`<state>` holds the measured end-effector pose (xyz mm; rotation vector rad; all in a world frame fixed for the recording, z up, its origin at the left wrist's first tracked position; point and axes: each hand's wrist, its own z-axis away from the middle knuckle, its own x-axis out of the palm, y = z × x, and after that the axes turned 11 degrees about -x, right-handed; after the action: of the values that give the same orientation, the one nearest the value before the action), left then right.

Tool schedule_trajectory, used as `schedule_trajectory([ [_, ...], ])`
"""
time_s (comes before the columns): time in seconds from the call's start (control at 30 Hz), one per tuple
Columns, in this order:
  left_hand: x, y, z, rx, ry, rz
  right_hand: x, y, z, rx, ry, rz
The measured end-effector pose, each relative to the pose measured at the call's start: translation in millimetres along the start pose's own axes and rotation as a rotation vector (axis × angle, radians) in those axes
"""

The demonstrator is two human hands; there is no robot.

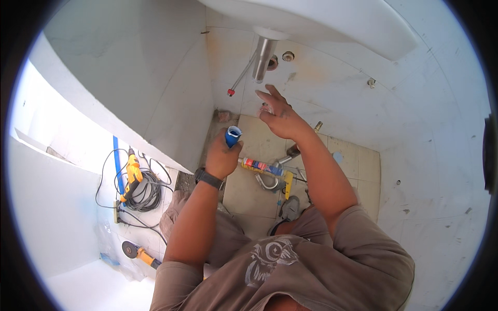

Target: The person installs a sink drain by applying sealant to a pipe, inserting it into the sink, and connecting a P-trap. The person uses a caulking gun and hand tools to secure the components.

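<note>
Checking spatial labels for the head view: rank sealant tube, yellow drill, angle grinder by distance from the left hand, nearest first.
From the left hand, which holds a blue roll:
1. Sealant tube: lying on the floor tiles just to the hand's right, almost beside it.
2. Yellow drill: off to the left, on the coiled cable.
3. Angle grinder: lower left, near the picture's bottom, farthest.

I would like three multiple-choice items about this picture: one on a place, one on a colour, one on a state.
1. Where is the sealant gun?
A. on the floor tiles
B. in the sink
C. in the right hand

2. What colour is the roll in the left hand?
A. red
B. blue
C. green

3. How is the right hand?
A. fist shut
B. gripping the drain pipe
C. fingers spread, below the pipe

Answers: 1 A, it lies on the tiles; 2 B, the roll is blue; 3 C, the fingers are open and hold nothing.
</note>
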<state>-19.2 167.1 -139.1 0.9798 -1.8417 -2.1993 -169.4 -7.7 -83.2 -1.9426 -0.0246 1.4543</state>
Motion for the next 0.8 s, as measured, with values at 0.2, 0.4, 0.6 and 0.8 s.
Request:
schedule_trajectory([
  [0.2,-10,-1,4,-0.012,0.009,-0.001,13,76,-47,0.284,0.115,-0.584],
  [0.4,-7,4,-2,-0.056,-0.026,-0.041,47,150,-104,0.120,0.205,-0.228],
  [0.6,-1,3,-4,-0.022,-0.057,-0.040,47,159,-118,0.281,0.067,0.106],
  [0.8,5,5,-2,0.019,-0.070,-0.009,51,130,-99,0.387,0.055,0.326],
])
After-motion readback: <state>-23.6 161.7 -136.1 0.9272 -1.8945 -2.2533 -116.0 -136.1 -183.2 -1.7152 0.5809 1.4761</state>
